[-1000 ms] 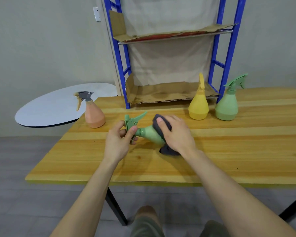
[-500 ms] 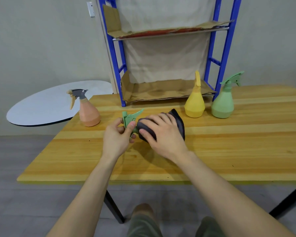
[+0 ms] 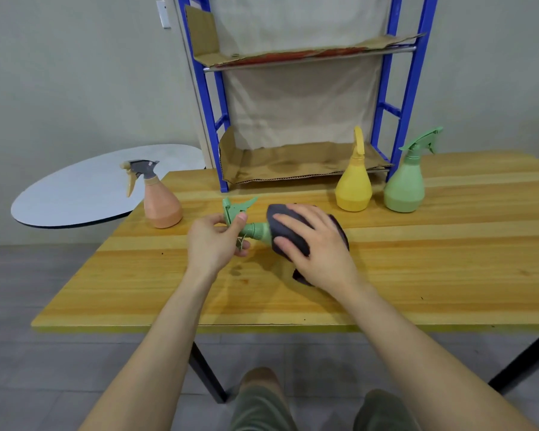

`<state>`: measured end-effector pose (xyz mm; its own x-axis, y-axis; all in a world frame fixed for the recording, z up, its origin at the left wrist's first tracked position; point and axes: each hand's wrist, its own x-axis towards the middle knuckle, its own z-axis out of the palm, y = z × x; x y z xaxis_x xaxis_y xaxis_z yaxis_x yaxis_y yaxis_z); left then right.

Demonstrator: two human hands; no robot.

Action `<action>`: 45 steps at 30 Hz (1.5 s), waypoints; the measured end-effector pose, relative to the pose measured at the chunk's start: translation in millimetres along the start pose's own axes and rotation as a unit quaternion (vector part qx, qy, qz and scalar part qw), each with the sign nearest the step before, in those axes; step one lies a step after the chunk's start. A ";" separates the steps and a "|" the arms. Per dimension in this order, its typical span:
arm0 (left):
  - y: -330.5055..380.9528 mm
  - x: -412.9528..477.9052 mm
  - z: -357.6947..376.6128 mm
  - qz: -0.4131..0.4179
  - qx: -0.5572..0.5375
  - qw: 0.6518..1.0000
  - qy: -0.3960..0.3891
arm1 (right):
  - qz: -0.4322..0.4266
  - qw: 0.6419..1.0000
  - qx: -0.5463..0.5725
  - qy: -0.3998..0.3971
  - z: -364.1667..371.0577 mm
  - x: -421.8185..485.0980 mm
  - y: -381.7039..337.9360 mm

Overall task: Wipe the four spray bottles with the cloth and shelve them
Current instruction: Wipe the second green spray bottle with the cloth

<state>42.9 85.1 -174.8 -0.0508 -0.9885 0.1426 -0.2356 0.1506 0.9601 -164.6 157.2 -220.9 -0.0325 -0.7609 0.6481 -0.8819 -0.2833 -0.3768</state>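
The person is holding the green spray bottle [image 3: 255, 230] on its side over the middle of the desk [image 3: 417, 275], nearer the far edge than the near one. The left hand [image 3: 213, 241] is pinching the neck just under the trigger head, thumb on top and fingers [image 3: 241, 244] curled beneath. The right hand [image 3: 318, 244] is cupping the dark cloth [image 3: 279, 216] round the bottle's belly, its fingers spread over the top and the thumb tucking under. A tail of cloth is hanging down to the desk.

The bottle is looking like thin moulded plastic: light, stiff at the neck, probably a little springy in the belly. I cannot tell whether it is holding liquid. The smooth rounded belly is likely slippery bare, so the cloth is giving the better grip there. The narrow neck is the surest place to hold while wiping, and for lifting upright to the shelf. The trigger itself is likely the weak part and may squirt if squeezed.

The peach spray bottle [image 3: 162, 206] is standing near the desk's far left corner. The yellow spray bottle [image 3: 353, 189] and the pale green spray bottle [image 3: 405, 188] are standing just beside each other at the far edge, by the right post of the blue shelf rack [image 3: 399, 88].
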 end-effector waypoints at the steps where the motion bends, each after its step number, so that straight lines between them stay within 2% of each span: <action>1: 1.3 -0.4 2.0 -0.001 0.003 1.000 0.000 | 0.037 0.999 0.035 0.015 -3.6 -4.4 2.5; 2: 4.2 -0.9 6.1 0.003 0.011 1.000 0.004 | 0.067 0.996 0.054 0.026 -5.7 -5.4 0.7; 4: 13.0 -1.6 13.5 0.007 0.038 0.999 0.023 | 0.075 0.997 0.017 0.031 -5.4 3.4 -12.2; 6: 20.3 1.2 16.5 0.005 0.045 0.999 0.029 | 0.005 0.998 -0.055 0.011 -2.2 12.1 -20.3; 8: 21.8 5.4 11.4 -0.006 0.043 0.999 0.025 | -0.045 0.997 -0.062 -0.016 -1.2 11.2 -17.9; 10: 18.3 7.9 5.2 -0.025 0.019 0.999 0.020 | -0.018 1.000 0.002 -0.013 -1.1 -0.9 -7.0; 12: 14.3 8.8 0.2 -0.030 0.014 0.999 0.028 | 0.067 0.995 0.073 -0.001 -3.8 -16.2 6.3; 15: 13.2 8.9 -6.5 -0.016 0.034 0.998 0.049 | 0.156 0.985 0.070 -0.013 -15.6 -13.5 19.9; 18: 13.3 6.5 -8.5 0.018 0.041 0.999 0.018 | 0.157 0.984 0.078 0.024 -24.9 6.7 12.3; 21: 13.0 3.1 -7.8 0.058 0.048 0.997 -0.021 | 0.105 0.988 0.107 -0.030 -18.7 7.8 -3.3; 24: 15.5 6.8 -13.8 0.113 0.062 0.991 -0.040 | 0.127 0.985 0.094 -0.063 -18.0 -4.7 10.7; 27: 20.6 13.2 -19.2 0.156 0.102 0.980 -0.068 | 0.200 0.975 0.055 -0.081 -34.2 -2.4 25.3; 29: 21.8 16.4 -21.3 0.184 0.118 0.971 -0.098 | 0.237 0.967 0.088 -0.032 -42.8 5.3 25.6; 31: 21.2 19.1 -22.4 0.223 0.131 0.958 -0.125 | 0.203 0.970 0.131 0.005 -46.0 13.3 19.0; 34: 23.5 20.9 -20.1 0.253 0.132 0.947 -0.148 | 0.106 0.979 0.152 -0.091 -35.3 15.3 15.3; 36: 28.2 20.9 -19.5 0.282 0.149 0.940 -0.121 | 0.129 0.973 0.122 -0.146 -32.0 13.1 21.7; 38: 38.0 21.0 -24.4 0.350 0.247 0.902 -0.044 | 0.149 0.973 0.067 -0.165 -33.9 10.7 28.5; 40: 56.4 16.8 -33.3 0.387 0.388 0.837 0.002 | 0.162 0.976 0.051 -0.137 -36.7 10.3 32.3; 41: 67.3 11.6 -36.9 0.371 0.436 0.820 0.002 | 0.177 0.977 0.059 -0.105 -38.4 11.0 32.8; 42: 75.5 7.2 -38.9 0.353 0.457 0.816 -0.006 | 0.197 0.975 0.073 -0.071 -40.0 11.8 32.9; 45: 90.5 3.5 -41.7 0.301 0.436 0.846 -0.067 | 0.238 0.965 0.108 -0.012 -42.3 8.7 35.0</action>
<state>61.9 94.6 -77.3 -0.5110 -0.7273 0.4581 -0.7510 0.6370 0.1736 -215.7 165.4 -200.4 -0.3961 -0.8475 0.3534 -0.6512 -0.0121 -0.7588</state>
